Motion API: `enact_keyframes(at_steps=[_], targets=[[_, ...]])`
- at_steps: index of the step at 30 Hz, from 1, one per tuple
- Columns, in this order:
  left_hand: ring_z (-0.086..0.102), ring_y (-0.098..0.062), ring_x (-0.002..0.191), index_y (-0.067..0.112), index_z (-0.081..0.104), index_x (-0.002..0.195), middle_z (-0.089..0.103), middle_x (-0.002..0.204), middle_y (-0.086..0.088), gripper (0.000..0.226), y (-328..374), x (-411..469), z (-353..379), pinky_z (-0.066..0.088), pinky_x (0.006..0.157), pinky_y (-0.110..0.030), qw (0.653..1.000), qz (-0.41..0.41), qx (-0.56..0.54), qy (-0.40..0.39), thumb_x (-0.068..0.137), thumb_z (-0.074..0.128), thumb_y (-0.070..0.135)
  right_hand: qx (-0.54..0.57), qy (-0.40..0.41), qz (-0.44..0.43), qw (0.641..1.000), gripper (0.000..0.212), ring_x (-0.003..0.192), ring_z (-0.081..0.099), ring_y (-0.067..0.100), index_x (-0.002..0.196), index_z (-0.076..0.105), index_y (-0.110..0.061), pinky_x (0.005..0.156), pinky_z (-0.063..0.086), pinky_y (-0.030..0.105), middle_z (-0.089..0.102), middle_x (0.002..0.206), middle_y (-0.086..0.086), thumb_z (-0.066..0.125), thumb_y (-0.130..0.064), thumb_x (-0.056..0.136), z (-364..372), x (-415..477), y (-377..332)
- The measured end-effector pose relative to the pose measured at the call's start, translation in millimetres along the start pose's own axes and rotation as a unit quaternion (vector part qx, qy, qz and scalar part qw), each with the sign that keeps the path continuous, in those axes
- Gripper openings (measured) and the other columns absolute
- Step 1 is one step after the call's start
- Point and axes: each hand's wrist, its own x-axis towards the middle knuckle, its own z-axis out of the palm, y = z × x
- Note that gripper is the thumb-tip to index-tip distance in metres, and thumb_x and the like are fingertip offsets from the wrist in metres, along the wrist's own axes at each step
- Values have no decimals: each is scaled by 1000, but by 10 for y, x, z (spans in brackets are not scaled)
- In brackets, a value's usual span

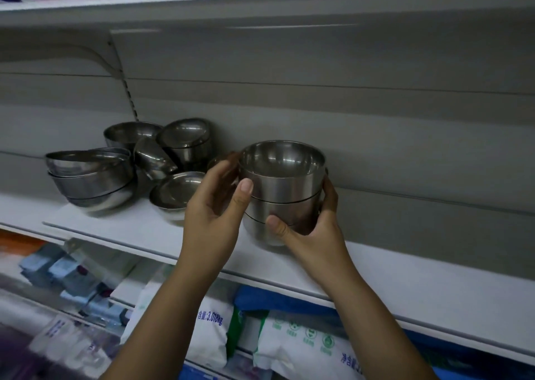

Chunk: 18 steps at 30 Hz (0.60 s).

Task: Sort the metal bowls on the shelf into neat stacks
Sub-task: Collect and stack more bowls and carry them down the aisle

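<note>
A stack of three nested metal bowls [282, 188] stands upright on the white shelf [405, 281], mid-frame. My left hand [215, 206] grips its left side, thumb on the top bowl's wall. My right hand [311, 232] holds the right side, thumb on the lowest bowl, fingers round the back. To the left lies a loose group: a leaning stack of wide bowls [89, 177], a shallow bowl [173, 194] by my left hand, a tilted bowl [153, 158], and taller bowls [185, 142] at the back.
The grey back panel [376, 119] rises close behind the bowls. Another shelf [260, 0] hangs overhead with pink goods on it. Below the shelf edge lie white bags [208, 330] and packaged goods [72, 278].
</note>
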Motion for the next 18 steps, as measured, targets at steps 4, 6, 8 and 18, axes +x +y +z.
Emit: enact_keyframes(at_steps=[4, 6, 8, 18], targets=[[61, 2, 119, 20, 61, 130, 70, 120, 20, 31, -23, -40, -19, 48, 93, -13, 1000, 2, 4, 9, 100, 55, 17, 2, 6, -5, 1000, 115, 128, 46, -13, 152, 17, -51, 105, 48, 19, 42, 146, -29, 89, -52, 62, 10, 7, -5], [62, 1, 119, 22, 61, 130, 70, 120, 19, 31, -52, -62, -20, 49, 93, -14, 1000, -19, 2, 13, 99, 57, 19, -4, 10, -4, 1000, 112, 128, 48, -10, 146, 20, -60, 106, 49, 23, 42, 147, -28, 92, -51, 60, 18, 7, -9], [61, -2, 121, 22, 59, 135, 69, 125, 13, 41, -93, -85, -23, 51, 101, -22, 998, -55, 4, 11, 95, 60, 31, -17, 14, -4, 1000, 113, 131, 50, -4, 134, 19, -72, 106, 50, 27, 42, 149, -23, 96, -51, 54, 21, 3, -7], [65, -6, 117, 42, 62, 124, 71, 121, 12, 41, 61, 73, -133, 51, 104, -46, 992, -101, -4, -81, 85, 74, 40, -81, -23, 39, 996, 133, 126, 52, 5, 153, 18, -41, 98, 49, 22, 49, 139, -20, 101, -41, 49, -22, -7, 13]])
